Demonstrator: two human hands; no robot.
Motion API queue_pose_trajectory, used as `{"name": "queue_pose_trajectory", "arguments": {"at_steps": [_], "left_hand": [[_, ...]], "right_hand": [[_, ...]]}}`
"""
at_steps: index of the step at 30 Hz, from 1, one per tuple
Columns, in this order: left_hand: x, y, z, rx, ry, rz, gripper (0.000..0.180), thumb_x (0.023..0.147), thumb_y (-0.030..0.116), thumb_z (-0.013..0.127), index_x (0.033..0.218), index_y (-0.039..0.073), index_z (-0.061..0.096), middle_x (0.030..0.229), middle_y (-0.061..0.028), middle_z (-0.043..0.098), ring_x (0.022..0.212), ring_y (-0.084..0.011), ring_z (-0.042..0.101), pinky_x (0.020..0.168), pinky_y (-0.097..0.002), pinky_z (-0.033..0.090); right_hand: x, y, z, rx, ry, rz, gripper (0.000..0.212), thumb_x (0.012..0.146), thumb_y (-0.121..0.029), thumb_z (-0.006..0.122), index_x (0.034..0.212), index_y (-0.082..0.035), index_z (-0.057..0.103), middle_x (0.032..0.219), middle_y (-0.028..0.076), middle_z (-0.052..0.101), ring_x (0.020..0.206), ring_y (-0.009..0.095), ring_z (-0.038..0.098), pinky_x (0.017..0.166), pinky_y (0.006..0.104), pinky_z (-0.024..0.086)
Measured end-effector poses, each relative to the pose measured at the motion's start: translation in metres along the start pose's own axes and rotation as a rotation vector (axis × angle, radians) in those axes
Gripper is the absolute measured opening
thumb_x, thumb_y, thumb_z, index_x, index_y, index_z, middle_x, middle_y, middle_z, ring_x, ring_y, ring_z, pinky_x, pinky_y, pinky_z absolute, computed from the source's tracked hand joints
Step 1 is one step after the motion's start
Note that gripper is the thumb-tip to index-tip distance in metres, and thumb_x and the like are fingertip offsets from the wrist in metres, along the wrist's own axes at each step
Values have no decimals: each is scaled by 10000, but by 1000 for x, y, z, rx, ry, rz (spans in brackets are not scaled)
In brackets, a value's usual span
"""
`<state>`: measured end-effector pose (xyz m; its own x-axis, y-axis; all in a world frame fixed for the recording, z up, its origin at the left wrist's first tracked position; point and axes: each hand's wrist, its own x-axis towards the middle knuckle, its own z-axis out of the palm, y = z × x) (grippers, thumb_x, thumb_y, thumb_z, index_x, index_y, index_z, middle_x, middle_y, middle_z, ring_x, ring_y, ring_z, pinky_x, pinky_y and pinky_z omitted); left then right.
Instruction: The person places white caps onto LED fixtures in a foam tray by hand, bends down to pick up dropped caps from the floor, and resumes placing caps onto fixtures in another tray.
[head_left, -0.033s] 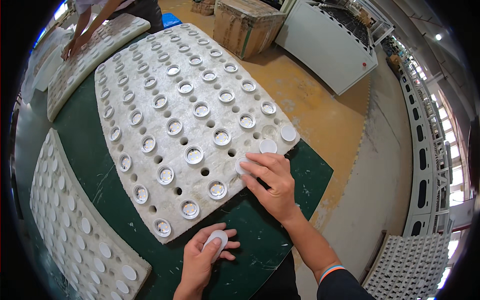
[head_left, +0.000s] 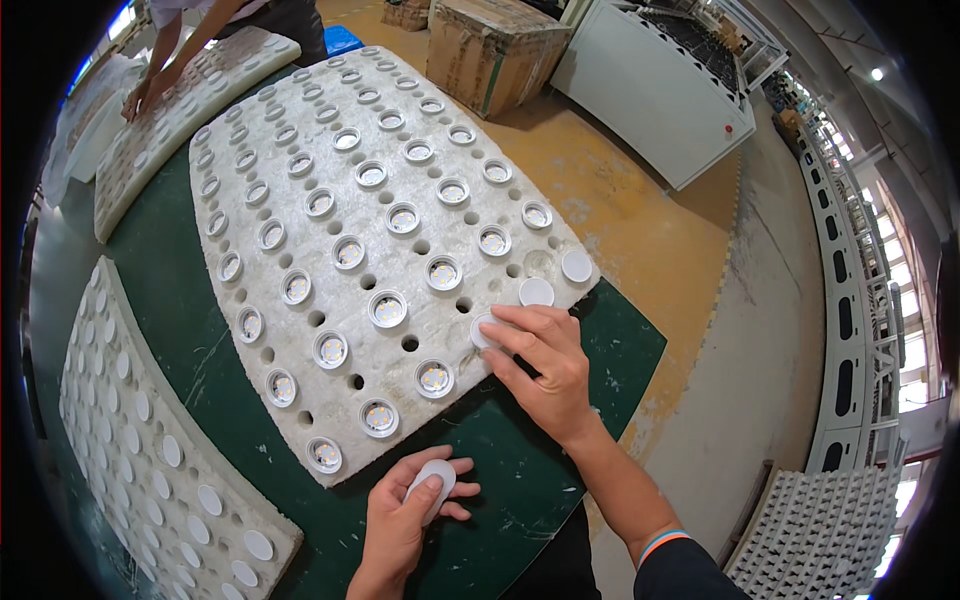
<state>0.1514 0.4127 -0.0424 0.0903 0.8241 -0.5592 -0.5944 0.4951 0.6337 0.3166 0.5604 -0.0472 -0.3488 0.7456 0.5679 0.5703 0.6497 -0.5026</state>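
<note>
A white foam board (head_left: 420,330) lies in front of me with rows of small round LED lamp bodies (head_left: 387,309), their yellow chips showing. At its near right edge, my right hand (head_left: 545,365) pinches a white round lamp cover (head_left: 484,331) that rests over one position. Its fingertips hide part of that cover. Beyond it, two more white covers, one right beside the fingers (head_left: 536,292) and one at the corner (head_left: 576,266), sit on the board. Just off the board's near edge, my left hand (head_left: 410,505) grips white round covers (head_left: 432,488) under its thumb; how many cannot be told.
The board lies on a green table (head_left: 640,345). At left is a second foam board (head_left: 150,470) with white covers. Far left, another person's hands (head_left: 145,98) work over a third board (head_left: 200,95). A cardboard box (head_left: 490,50) and a white machine (head_left: 650,95) stand beyond.
</note>
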Motion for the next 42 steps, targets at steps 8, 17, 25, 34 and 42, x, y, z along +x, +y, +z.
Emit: {"name": "queue_pose_trajectory", "arguments": {"at_steps": [8,17,25,34,42], "left_hand": [[0,0,2,-29,25,12,424,892,145,559,1216,-102,444,1098,-263,585,857,-258,654,638,-288,558],[-1,1,0,-12,-13,5,399,923,116,508,1245,-106,433,1148,-263,564,919,-268,636,691,-308,548],[-2,-1,0,52,10,37,382,907,89,524,1242,-86,466,1053,-201,607,884,-235,637,687,-285,540],[-3,-3,7,46,55,70,334,865,108,616,1135,-63,518,967,-162,632,769,-185,657,583,-239,529],[-3,-4,12,150,47,81,286,864,133,630,1064,-50,540,929,-130,631,732,-173,653,549,-238,524]], "right_hand": [[-1,1,1,-14,-13,17,292,689,-65,734,976,-101,692,1049,30,645,955,212,565,846,325,410],[-8,2,1,-74,24,-78,306,686,-58,727,986,-105,690,1068,25,635,1019,240,535,864,332,404],[-12,-2,2,-153,3,-110,291,714,-102,710,1003,-129,682,1085,6,620,1063,230,522,877,352,347],[-55,-59,-27,515,-436,602,134,831,-110,636,901,3,616,783,77,609,610,123,558,569,257,456],[-55,-55,-27,758,-636,803,151,854,-153,638,847,-10,590,697,-2,567,585,43,504,525,198,407]]}}
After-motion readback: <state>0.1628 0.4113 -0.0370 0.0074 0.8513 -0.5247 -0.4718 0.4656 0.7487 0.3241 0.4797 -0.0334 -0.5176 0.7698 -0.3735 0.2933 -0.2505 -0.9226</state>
